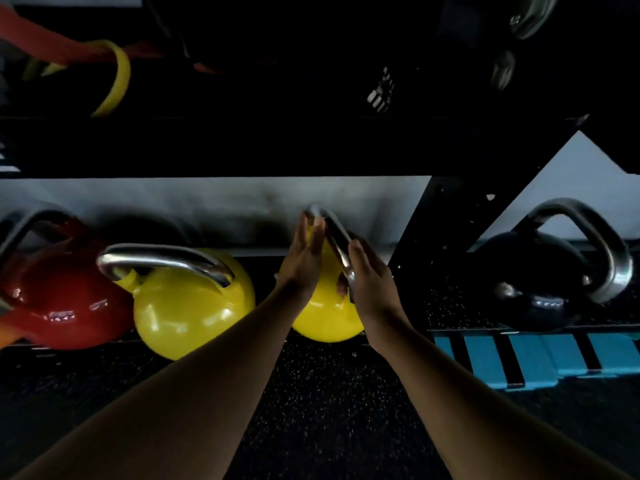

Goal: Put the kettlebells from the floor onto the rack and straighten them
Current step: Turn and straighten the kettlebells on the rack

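A yellow kettlebell (325, 317) with a steel handle stands on the rack's low shelf (263, 268) in the middle of the view. My left hand (303, 258) lies flat against the left side of its handle, fingers straight. My right hand (369, 271) wraps the handle's right side, thumb underneath. To its left sit a second yellow kettlebell (187, 306) and a red kettlebell (65, 303), both tilted. A black kettlebell (540, 289) stands to the right, beyond the rack's black upright (426, 230).
A dark upper shelf (277, 147) overhangs the kettlebells, with red and yellow resistance bands (114, 74) hanging at top left. Blue and black striped mats (540, 358) lie on the speckled rubber floor (329, 393) at right. A white wall stands behind the rack.
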`<state>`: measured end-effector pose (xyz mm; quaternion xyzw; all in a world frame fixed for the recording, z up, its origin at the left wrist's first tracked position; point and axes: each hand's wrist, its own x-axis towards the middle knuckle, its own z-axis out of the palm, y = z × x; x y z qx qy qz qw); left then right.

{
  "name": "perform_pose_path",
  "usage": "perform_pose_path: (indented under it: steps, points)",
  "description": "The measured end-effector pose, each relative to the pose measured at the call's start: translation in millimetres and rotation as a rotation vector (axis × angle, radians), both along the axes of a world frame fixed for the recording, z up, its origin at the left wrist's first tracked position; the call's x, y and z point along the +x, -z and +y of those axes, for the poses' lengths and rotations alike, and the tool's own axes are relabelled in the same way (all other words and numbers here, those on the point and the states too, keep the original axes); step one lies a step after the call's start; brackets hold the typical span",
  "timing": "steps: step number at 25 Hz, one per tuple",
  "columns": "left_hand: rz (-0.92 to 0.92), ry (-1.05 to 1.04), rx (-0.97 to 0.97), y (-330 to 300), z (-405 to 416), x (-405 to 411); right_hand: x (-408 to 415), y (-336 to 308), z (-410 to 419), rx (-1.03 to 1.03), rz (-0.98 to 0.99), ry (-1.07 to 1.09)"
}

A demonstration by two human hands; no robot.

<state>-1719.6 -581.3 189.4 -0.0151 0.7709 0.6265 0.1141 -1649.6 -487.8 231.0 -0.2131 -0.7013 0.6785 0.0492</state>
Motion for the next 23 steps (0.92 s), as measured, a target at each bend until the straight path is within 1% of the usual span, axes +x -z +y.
perform_pose_path:
  steps: [2,5,11,13,16,18,21,23]
  points:
    - [0.0,-0.003,0.028,1,5,1,-3,-4,5,-0.006,0.05,-0.01]
    - [-0.002,0.0,0.057,7,5,-5,-5,2,-3,-0.035,0.038,-0.007]
    - [0.026,0.098,0.179,10,-5,-26,-15,16,-26,-0.044,0.108,0.037]
    - [0.002,0.114,0.18,9,-5,-29,-18,20,-30,-0.072,0.099,0.046]
    - [0.014,0.11,0.211,10,-5,-30,-18,25,-35,-0.113,0.098,0.033]
    - [0.0,0.117,0.193,10,-5,-32,-21,26,-36,-0.115,0.096,0.03]
    - [0.041,0.11,0.206,14,-6,-33,-19,27,-37,-0.108,0.095,0.027]
    - [0.037,0.121,0.209,16,-7,-33,-17,29,-37,-0.125,0.093,0.023]
